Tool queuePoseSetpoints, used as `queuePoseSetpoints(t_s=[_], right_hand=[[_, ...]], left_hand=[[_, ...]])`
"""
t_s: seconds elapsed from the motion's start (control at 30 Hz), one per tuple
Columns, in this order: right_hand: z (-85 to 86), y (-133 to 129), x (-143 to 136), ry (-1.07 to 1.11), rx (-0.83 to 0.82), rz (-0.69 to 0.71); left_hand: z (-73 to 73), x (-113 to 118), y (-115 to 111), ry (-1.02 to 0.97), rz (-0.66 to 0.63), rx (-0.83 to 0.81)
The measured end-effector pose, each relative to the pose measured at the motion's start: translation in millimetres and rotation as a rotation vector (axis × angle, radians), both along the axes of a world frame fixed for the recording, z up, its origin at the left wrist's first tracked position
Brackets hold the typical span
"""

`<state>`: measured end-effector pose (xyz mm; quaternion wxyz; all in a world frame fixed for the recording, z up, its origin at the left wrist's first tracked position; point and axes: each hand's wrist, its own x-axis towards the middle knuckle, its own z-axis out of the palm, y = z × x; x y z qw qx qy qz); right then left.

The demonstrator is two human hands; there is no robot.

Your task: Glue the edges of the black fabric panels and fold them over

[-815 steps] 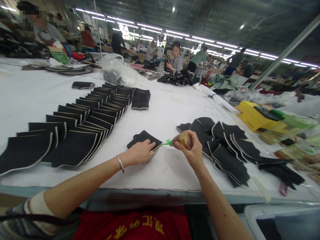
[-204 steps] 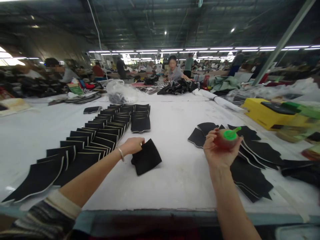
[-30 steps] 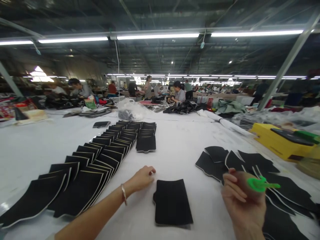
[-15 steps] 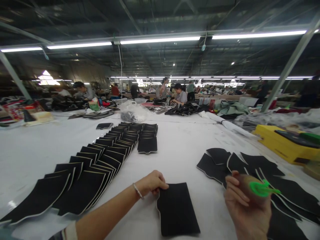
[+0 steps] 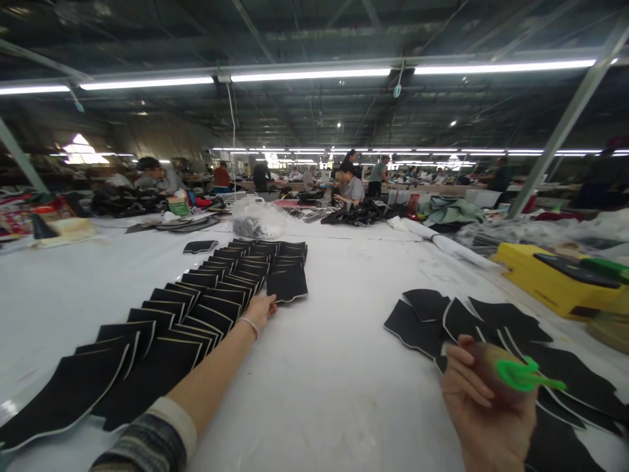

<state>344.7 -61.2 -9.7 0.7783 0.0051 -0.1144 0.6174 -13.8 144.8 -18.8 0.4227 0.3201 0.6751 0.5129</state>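
My left hand (image 5: 261, 311) pinches the lower left corner of a black panel (image 5: 287, 284) at the near end of the short right-hand column. Beside it, overlapping black panels (image 5: 162, 354) with pale edges run in slanting rows from the near left toward the middle of the white table (image 5: 314, 387). At the right, my right hand (image 5: 484, 406) is wrapped round a brownish rounded bottle (image 5: 491, 370) with a bright green nozzle, tipped to the right. Behind and under that hand lies a loose pile of black panels (image 5: 580, 377).
A yellow box (image 5: 545, 278) stands at the right edge. A single black piece (image 5: 200, 246) lies beyond the rows, near a clear plastic bag (image 5: 258, 219). Dark material (image 5: 356, 213) is heaped at the far side, where a seated person (image 5: 352, 188) works.
My left hand has moved forward and left with the black panel, from the near middle to the end of the right-hand column. My right hand still holds the bottle in nearly the same place.
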Motion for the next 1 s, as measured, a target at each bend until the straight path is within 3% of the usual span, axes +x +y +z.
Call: queuePoseSetpoints(t_s=[0.13,0.27,0.33,0.47,0.57,0.63,0.7,0.77,0.8,0.9,1.0], right_hand=[[2.9,-1.4,2.4,0.005,0.066,-0.098],[7.8,-3.1,2.2,-0.012,0.055,-0.222],[10.5,-4.6,0.8,-0.003,0.043,-0.251],[14.0,-5.9,-0.9,0.041,0.041,-0.258],[15.5,-6.6,-1.5,0.058,0.065,-0.277],[16.6,-7.8,-2.2,0.061,0.066,-0.295],[17.5,-8.7,-2.7,0.051,0.045,-0.313],[17.7,-9.0,-2.9,0.025,0.028,-0.325],[17.5,-8.7,-2.9,0.006,0.026,-0.33],[15.5,-7.2,-2.5,-0.065,0.037,-0.358],[13.0,-5.6,-1.9,-0.108,0.038,-0.362]], left_hand=[[-8.3,11.1,-16.7,0.308,-0.027,0.08],[-15.5,25.6,-20.9,1.01,-0.283,0.114],[-20.2,27.9,-16.4,1.247,-0.337,0.057],[-25.2,24.4,-2.8,1.427,-0.35,0.038],[-19.3,37.7,-2.1,1.486,-0.39,0.148],[-13.9,66.5,-9.3,1.433,-0.522,0.31],[-11.2,111.5,-19.0,1.254,-0.78,0.428],[-12.0,165.2,-28.8,0.996,-0.994,0.362],[-13.2,192.0,-33.8,0.909,-1.009,0.297],[-16.4,259.1,-50.3,0.945,-0.966,0.272],[-14.0,295.0,-64.3,0.919,-0.899,0.249]])
